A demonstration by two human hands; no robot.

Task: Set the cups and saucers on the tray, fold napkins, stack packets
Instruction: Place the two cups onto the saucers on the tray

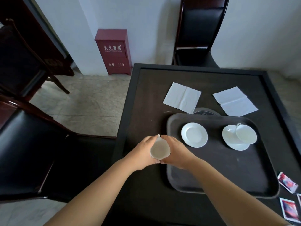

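Both hands cup a white cup (160,150) between them, left hand (143,154) and right hand (176,152) curled round its sides, just over the left rim of the dark tray (228,173). Farther on the tray sit a bare saucer (194,134) and a second cup (246,133) tilted on its saucer (232,141). Beyond, two napkins (182,97) lie flat on the desk (146,98).
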